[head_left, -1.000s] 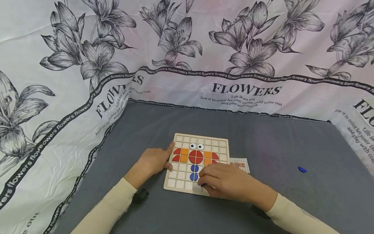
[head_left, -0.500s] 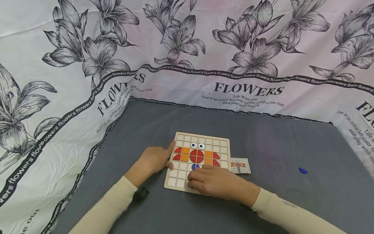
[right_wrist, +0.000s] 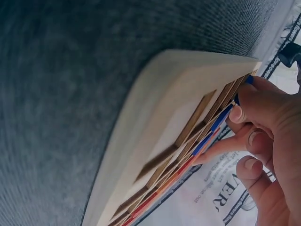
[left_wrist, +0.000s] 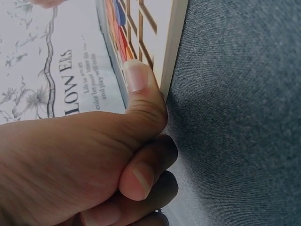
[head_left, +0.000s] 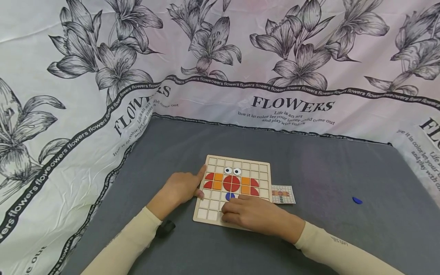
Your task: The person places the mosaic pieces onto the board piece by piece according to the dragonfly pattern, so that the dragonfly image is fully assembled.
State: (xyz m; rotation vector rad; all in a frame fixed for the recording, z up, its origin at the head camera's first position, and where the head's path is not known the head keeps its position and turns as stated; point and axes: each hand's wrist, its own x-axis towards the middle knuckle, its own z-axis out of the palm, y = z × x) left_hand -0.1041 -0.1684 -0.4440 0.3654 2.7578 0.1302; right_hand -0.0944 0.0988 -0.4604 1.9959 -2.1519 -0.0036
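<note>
A square wooden grid board (head_left: 259,167) lies on the grey cloth. Two white eye pieces (head_left: 232,171), red rounded pieces (head_left: 231,183), orange squares (head_left: 245,185) and a partly hidden blue round shape (head_left: 230,196) sit in its cells. My left hand (head_left: 180,188) steadies the board's left side, index finger stretched along the edge. In the left wrist view, the thumb (left_wrist: 138,80) hooks over the rim and other fingers are curled below. My right hand (head_left: 252,215) is over the board's near part. It pinches a small blue piece (right_wrist: 249,79), largely hidden by the fingers.
A small printed pattern card (head_left: 283,194) lies at the board's right side. Farther right, one loose blue piece (head_left: 357,200) rests on the grey cloth (head_left: 319,164). A flower-printed curtain (head_left: 292,103) stands behind and at the left.
My right hand has moved left over the board's near cells with the blue piece, now covering the lower blue shape, then held nearly still. My left hand stays at the edge.
</note>
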